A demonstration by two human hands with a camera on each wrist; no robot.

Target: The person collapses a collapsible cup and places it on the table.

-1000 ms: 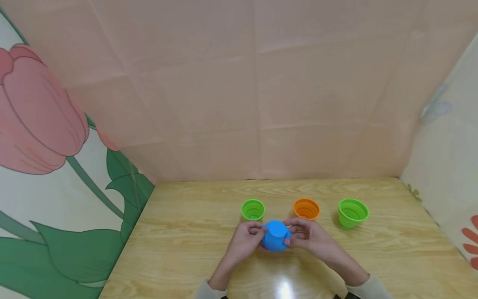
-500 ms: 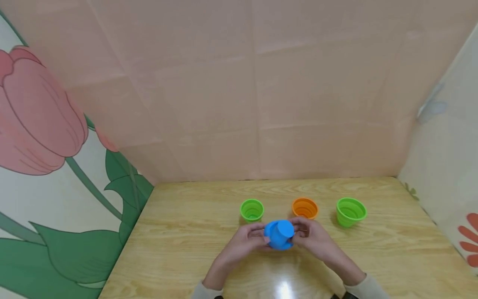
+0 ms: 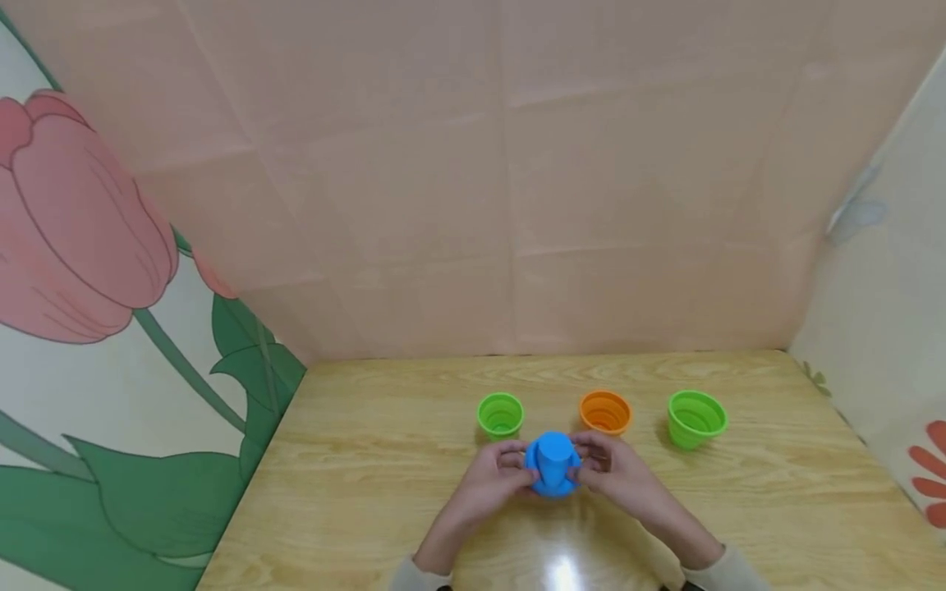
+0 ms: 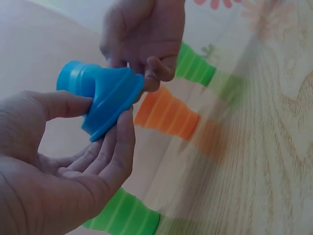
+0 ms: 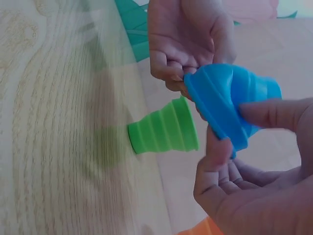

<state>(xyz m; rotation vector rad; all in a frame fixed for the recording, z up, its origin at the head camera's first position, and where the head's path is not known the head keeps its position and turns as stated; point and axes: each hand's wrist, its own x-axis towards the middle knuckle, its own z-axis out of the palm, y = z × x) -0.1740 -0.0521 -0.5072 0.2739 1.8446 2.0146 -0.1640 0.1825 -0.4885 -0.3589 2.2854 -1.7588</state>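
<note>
Between both hands, above the table, is a blue collapsible cup (image 3: 553, 465) with its base facing up toward the head camera. My left hand (image 3: 485, 480) pinches its left side, thumb on the outer wall and fingers under the rim. On the opposite side my right hand (image 3: 619, 478) pinches it the same way, its thumb (image 5: 269, 113) denting the wall. Seen from the left wrist, the blue cup (image 4: 100, 93) looks creased, its wall partly folded toward the wide rim.
Behind the hands a green cup (image 3: 500, 415), an orange cup (image 3: 605, 412) and a larger green cup (image 3: 697, 419) stand upright in a row on the wooden table (image 3: 369, 443). A pinkish sheet (image 3: 473, 205) hangs at the table's back edge.
The blue cup has turned in the hands: its base tipped to the right, then came back toward the middle. Its flared rim now shows around the narrow base. Both hands keep hold.
</note>
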